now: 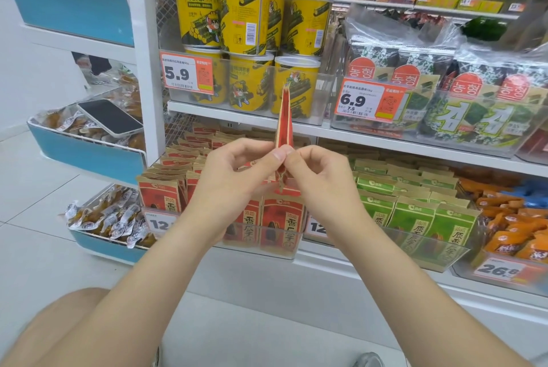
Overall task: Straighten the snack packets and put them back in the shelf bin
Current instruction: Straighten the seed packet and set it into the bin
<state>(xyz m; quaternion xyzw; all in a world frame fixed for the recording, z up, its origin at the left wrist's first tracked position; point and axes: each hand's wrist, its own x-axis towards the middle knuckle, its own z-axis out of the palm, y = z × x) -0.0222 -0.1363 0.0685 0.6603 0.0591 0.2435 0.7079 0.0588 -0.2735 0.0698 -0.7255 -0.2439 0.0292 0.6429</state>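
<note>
View from a head-worn camera, looking down at a shop shelf. At the centre of the frame, two bare hands meet around one red snack packet, held upright and edge-on so it reads as a narrow red wedge pointing up. The left hand and the right hand both pinch its lower part, their fingers curled and pressed together on the packet, which is in the air above and in front of the shelf. Just below the hands, at lower centre, a clear shelf bin holds rows of matching red packets standing upright. Green packets fill the neighbouring bin to the right. Yellow canisters stand on the shelf above, at upper centre, with price tags in front. At the left of the frame a phone lies on a blue-fronted side rack. The step in hand looks like straightening: the packet is being flattened or squared between both hands (whether it is already smooth cannot be told from this edge-on angle). The next move probably calls for turning its printed face forward, lowering it toward the red bin and slipping it upright into a gap in the rows without knocking over its neighbours.
</note>
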